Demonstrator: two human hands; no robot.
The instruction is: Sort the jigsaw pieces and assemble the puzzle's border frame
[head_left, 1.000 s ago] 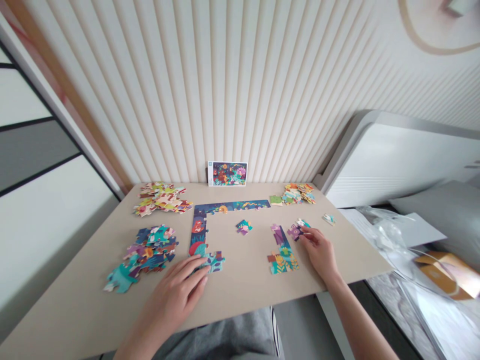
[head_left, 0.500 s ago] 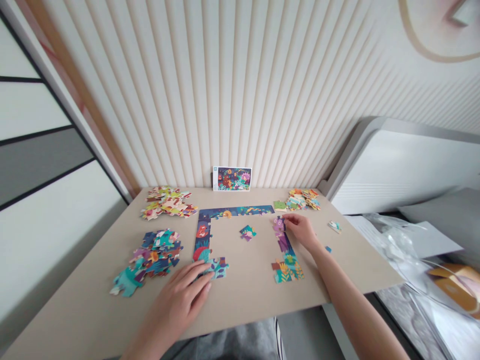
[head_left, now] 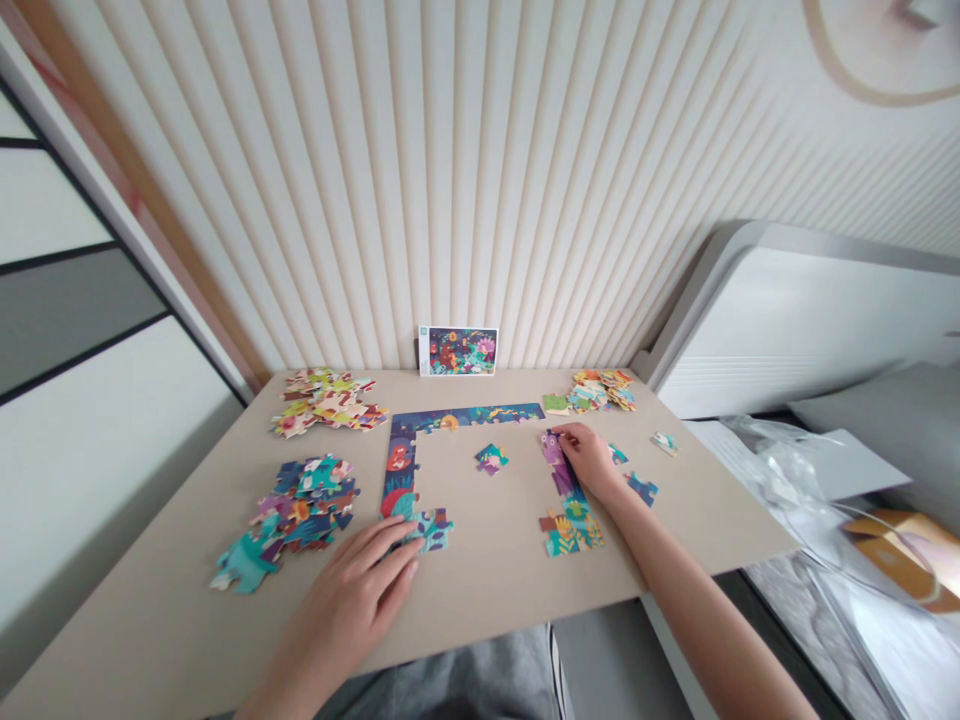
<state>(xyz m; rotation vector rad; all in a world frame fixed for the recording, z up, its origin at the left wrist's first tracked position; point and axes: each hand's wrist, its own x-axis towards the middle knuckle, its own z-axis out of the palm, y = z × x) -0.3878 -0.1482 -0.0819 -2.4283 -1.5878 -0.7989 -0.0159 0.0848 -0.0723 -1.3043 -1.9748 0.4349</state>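
Observation:
My left hand (head_left: 369, 570) lies with fingers stretched over the lower left corner of a puzzle border (head_left: 399, 458), touching its teal pieces (head_left: 433, 531). At the right strip's top end, my right hand (head_left: 589, 458) has its fingers closed at the edge of a purple puzzle piece with eyes (head_left: 551, 446); the fingertips partly cover it. Below that piece the strip runs down to yellow-leaf pieces (head_left: 574, 537). A small gap separates the strip from the dark blue top row (head_left: 480, 415). One joined clump of puzzle pieces (head_left: 491, 459) lies inside the border.
Piles of puzzle pieces lie at the far left (head_left: 328, 403), near left (head_left: 304, 505) and far right (head_left: 596, 390). Loose pieces (head_left: 641, 488) sit beyond my right forearm, with another piece (head_left: 664, 443) farther right. A picture card (head_left: 459, 351) leans on the ribbed wall.
My view has shifted slightly, and more of the loose blue pieces beside my right forearm shows. My right hand stays at the purple piece, and my left hand keeps its place on the corner.

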